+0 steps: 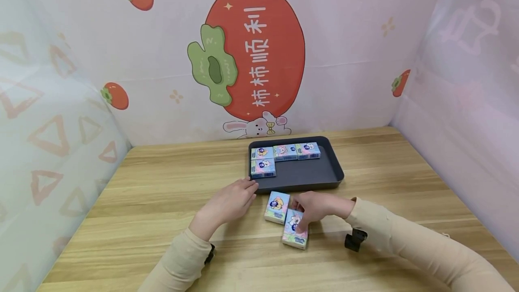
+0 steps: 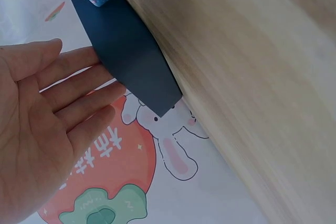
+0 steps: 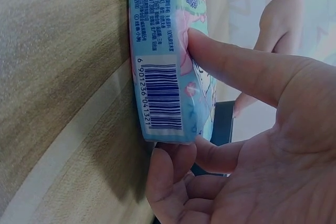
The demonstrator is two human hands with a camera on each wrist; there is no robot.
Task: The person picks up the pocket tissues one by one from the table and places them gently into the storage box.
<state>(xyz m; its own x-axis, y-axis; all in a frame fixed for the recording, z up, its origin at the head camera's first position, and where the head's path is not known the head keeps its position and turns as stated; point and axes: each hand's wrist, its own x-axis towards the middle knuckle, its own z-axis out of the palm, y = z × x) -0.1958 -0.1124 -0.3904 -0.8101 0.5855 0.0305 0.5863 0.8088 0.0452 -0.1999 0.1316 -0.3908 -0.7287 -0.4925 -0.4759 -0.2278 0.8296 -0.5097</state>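
Tissue pack [image 1: 294,238] lay on table [image 1: 170,175] before tray [image 1: 306,172], beside second pack [image 1: 277,204]. My right grip [image 1: 318,205] pinched it, thumb on top, fingers at far end, likely for lifting; left grip [image 1: 233,199], straight-fingered, touched tray, perhaps steadying it.

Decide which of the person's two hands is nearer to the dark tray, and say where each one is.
Left. The left hand has its fingertips at the near left corner of the dark tray; the right hand is in front of it, gripping a pack.
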